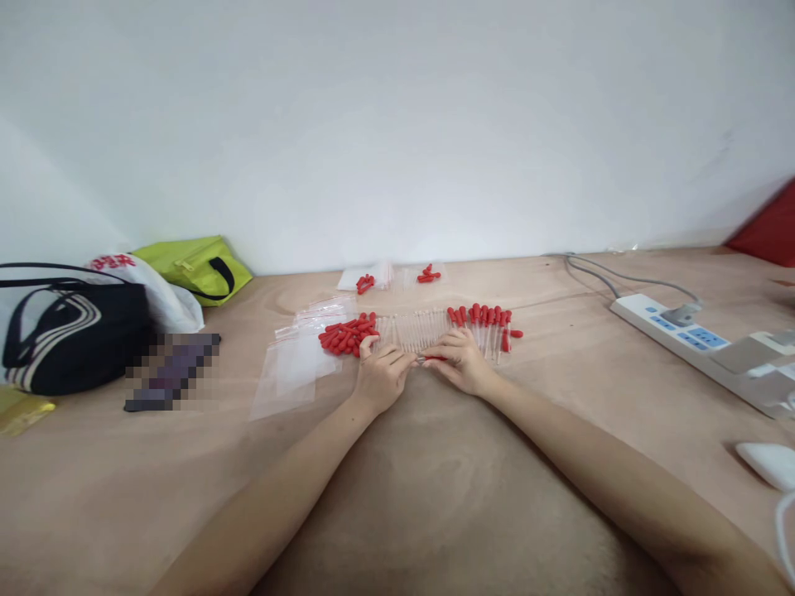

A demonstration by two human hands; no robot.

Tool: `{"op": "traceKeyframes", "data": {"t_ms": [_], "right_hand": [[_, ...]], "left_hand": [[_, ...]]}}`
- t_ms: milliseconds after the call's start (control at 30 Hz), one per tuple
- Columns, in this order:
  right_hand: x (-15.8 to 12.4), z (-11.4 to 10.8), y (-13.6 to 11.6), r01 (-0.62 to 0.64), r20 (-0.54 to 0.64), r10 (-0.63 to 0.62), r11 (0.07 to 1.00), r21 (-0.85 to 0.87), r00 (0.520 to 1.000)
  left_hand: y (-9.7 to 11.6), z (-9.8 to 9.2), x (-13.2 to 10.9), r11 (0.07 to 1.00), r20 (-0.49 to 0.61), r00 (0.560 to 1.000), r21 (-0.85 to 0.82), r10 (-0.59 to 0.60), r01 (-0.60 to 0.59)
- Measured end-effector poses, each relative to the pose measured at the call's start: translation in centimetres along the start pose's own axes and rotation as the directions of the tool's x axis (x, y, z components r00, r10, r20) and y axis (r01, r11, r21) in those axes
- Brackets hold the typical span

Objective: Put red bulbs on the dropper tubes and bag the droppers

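My left hand (383, 374) is closed, pinching a thin glass dropper tube at its fingertips. Facing it, my right hand (460, 362) is closed on a red rubber bulb (435, 358), and the bulb meets the tube's end; how far it is pushed on is hidden. Just beyond both hands lies a row of bare glass tubes (410, 328). A pile of loose red bulbs (345, 334) rests beside my left hand. To the right of my right hand lie several glass droppers with red bulbs (490, 315) on their far ends.
Clear zip bags (289, 368) overlap on the left. Two small bags with red bulbs (365, 284) lie near the wall. A black bag (80, 339), a green bag (192, 265) and a blurred dark item (177, 372) stand far left. A power strip (676, 327) with cables is right.
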State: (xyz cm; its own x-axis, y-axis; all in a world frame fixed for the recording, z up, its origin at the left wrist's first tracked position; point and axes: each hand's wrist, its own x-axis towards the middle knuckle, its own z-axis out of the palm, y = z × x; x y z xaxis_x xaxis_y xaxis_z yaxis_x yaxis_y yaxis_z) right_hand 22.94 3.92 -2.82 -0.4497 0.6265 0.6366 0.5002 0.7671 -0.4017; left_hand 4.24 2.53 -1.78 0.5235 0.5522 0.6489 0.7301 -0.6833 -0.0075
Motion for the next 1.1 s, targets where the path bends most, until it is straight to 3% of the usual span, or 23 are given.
{"op": "traceKeyframes", "data": {"t_ms": [133,333,500,633,733,933,1100], "right_hand": [[-0.2,-0.1,0.6,-0.146,-0.031,0.159,0.958,0.245,0.987],[-0.2,-0.4,0.5,-0.311,-0.009,0.346,0.854,0.418,0.938],[1.4,-2.4,2.3,-0.421,-0.049,0.516,0.747,0.514,0.855],[2.6,-4.6,5.5,-0.605,-0.175,0.666,0.738,0.298,0.725],[3.2,-5.1,7.1,-0.71,-0.232,0.701,0.702,0.054,0.675],[3.8,-3.7,7.4,-0.709,-0.212,0.678,0.654,-0.262,0.704],[3.4,-4.2,7.3,-0.68,-0.231,0.64,0.673,-0.291,0.732]], "left_hand": [[-0.1,0.0,0.0,1.0,-0.021,1.0,-0.009,-0.022,0.022],[-0.1,-0.4,0.0,0.997,0.019,0.997,-0.025,-0.078,0.078],[0.2,-0.7,0.2,0.988,0.049,0.991,-0.078,-0.128,0.132],[0.1,-0.6,0.3,0.979,0.09,0.975,-0.01,-0.202,0.204],[0.0,-0.4,0.1,0.976,0.112,0.969,0.016,-0.219,0.219],[-0.1,-0.3,-0.1,0.971,0.119,0.964,0.035,-0.239,0.236],[-0.1,-0.2,-0.1,0.97,0.117,0.963,0.032,-0.241,0.239]]}}
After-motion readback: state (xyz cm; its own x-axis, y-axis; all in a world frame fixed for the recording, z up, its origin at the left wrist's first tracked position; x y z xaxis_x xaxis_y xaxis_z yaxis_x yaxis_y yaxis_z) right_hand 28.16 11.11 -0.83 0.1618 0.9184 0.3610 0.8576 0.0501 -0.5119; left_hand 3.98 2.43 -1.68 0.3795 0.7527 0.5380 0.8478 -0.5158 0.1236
